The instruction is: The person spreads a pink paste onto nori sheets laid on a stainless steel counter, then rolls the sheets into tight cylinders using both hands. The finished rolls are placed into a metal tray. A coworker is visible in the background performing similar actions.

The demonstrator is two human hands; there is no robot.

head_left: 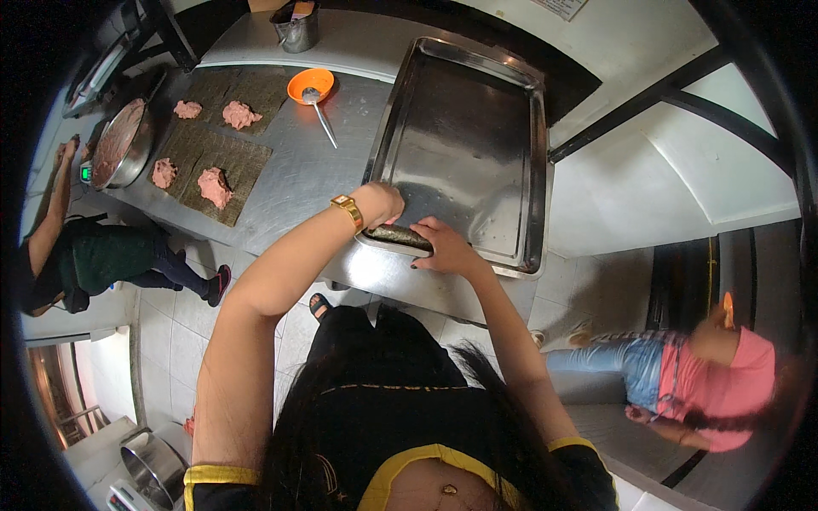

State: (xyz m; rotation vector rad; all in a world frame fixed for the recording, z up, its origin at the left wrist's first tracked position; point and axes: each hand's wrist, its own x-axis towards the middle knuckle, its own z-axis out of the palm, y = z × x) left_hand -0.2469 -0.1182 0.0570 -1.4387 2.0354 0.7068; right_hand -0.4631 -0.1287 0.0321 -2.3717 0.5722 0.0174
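Note:
A dark seaweed roll (399, 237) lies at the near left corner of a large metal tray (467, 136). My left hand (379, 204), below a gold wristwatch (348, 211), is closed at the roll's left end, its fingertips partly hidden. My right hand (445, 246) has its fingers curled round the right end. Left of the tray, flat seaweed sheets (243, 166) lie on the metal table (298, 204). On them sit mounds of pink paste, one (215, 187) near the front edge. A spoon (322, 119) rests in an orange bowl (298, 83) beyond the sheets.
A metal bowl of pink paste (123, 140) stands at the table's left end, beside a person in dark clothes (111, 260). At the right is another person in a pink shirt (720, 383). A metal pail (296, 34) stands at the back. A large pot (153, 464) is at lower left.

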